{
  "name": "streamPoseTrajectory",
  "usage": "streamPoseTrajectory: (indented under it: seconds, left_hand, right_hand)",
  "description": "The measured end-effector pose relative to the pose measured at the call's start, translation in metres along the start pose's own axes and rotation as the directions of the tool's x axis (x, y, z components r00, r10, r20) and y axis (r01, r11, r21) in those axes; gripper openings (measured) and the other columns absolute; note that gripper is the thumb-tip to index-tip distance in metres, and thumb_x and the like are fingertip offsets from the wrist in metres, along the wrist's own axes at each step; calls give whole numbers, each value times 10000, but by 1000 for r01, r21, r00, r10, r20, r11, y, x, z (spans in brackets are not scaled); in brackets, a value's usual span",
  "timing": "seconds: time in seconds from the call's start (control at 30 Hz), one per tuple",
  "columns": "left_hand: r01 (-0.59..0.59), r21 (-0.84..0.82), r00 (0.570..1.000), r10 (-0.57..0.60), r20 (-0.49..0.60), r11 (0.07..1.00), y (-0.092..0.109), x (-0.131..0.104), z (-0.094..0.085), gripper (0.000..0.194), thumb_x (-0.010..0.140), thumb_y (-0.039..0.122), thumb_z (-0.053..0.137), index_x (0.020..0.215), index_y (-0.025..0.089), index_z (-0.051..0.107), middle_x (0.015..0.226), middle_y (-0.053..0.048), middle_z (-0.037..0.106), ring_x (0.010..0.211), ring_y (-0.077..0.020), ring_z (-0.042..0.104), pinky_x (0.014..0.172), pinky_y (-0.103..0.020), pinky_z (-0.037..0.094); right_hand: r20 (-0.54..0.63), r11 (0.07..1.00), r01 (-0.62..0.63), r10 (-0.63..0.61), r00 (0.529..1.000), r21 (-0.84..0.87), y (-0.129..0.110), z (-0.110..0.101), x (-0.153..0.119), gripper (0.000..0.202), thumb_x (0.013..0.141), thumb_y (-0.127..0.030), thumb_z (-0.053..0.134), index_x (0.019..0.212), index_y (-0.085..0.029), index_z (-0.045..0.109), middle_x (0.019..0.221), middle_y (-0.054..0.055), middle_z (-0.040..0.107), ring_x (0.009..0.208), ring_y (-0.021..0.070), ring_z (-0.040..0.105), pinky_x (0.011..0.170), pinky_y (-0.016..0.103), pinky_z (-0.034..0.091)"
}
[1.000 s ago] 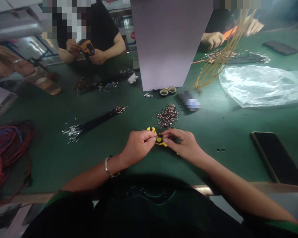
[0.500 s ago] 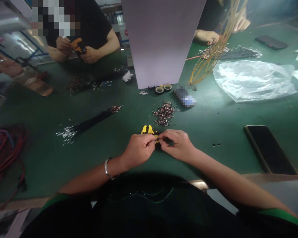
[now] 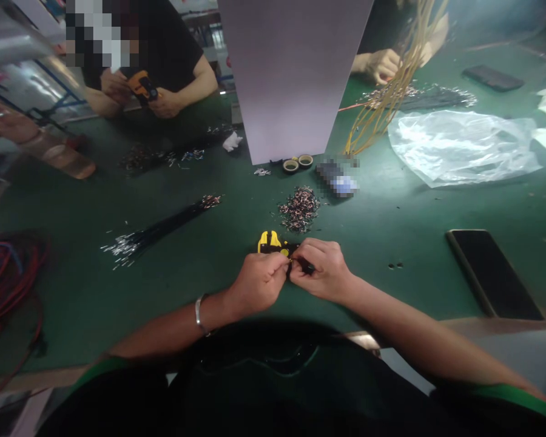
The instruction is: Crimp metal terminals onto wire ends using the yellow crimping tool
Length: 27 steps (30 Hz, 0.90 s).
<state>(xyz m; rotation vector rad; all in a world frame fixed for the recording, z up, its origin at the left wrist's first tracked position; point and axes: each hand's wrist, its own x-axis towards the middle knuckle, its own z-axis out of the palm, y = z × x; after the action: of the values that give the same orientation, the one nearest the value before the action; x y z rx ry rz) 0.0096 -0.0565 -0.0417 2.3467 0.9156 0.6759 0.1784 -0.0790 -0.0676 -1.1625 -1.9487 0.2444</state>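
Note:
My left hand (image 3: 260,280) and my right hand (image 3: 322,270) meet fingertip to fingertip low over the green table (image 3: 373,230). Both are closed in a pinch; what lies between the fingertips is too small to name. Just beyond them lies a yellow and black tool (image 3: 269,243), partly covered by my right fingers. A pile of short copper-and-black pieces (image 3: 299,209) is behind the tool. To the left rests a bundle of black wires (image 3: 166,227) with silver and copper-coloured ends.
A phone (image 3: 495,273) lies at the right, below a clear plastic bag (image 3: 464,149). Two tape rolls (image 3: 290,165) sit by a pale upright panel (image 3: 295,79). Red cables (image 3: 11,279) are at far left. Across the table, a person holds an orange tool (image 3: 142,86).
Both hands have shifted slightly down toward me, uncovering more of the yellow and black tool. Across the table at the right, another person's hand has moved a little.

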Motion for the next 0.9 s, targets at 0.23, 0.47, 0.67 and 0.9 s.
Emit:
streamPoseTrajectory:
  seconds: [0.23, 0.47, 0.67, 0.9]
  left_hand:
    - [-39, 9, 998, 39, -40, 999, 0, -1, 3, 242, 820, 68, 461, 617, 164, 551, 519, 7, 562, 487, -100, 500, 512, -234, 350]
    - [-33, 6, 999, 34, -37, 999, 0, -3, 5, 233, 816, 53, 458, 646, 157, 580, 540, -6, 587, 501, -105, 521, 525, -240, 370]
    - [-59, 14, 996, 59, -64, 998, 0, -4, 6, 250, 821, 56, 453, 620, 157, 563, 522, 4, 563, 491, -98, 509, 511, -233, 361]
    - [-62, 39, 996, 64, -60, 997, -1, -4, 7, 238, 831, 74, 459, 645, 152, 587, 545, -6, 598, 512, -102, 540, 528, -230, 381]
  right_hand:
    - [-17, 1000, -11, 11, 1000, 15, -1, 2, 0, 136, 702, -125, 480, 606, -216, 510, 560, 11, 556, 505, 136, 481, 507, 275, 402]
    - [-41, 999, -4, 7, 999, 52, -1, 2, 1, 138, 685, -116, 470, 589, -214, 484, 527, -9, 507, 479, 122, 438, 488, 265, 370]
    - [-60, 998, 52, -50, 997, 26, 2, 4, 1, 133, 679, -109, 468, 595, -212, 466, 526, -16, 488, 483, 120, 426, 490, 264, 352]
    - [-80, 996, 89, -89, 993, -1, 4, 5, 1, 140, 681, -100, 464, 602, -214, 451, 523, -23, 462, 485, 121, 413, 493, 266, 342]
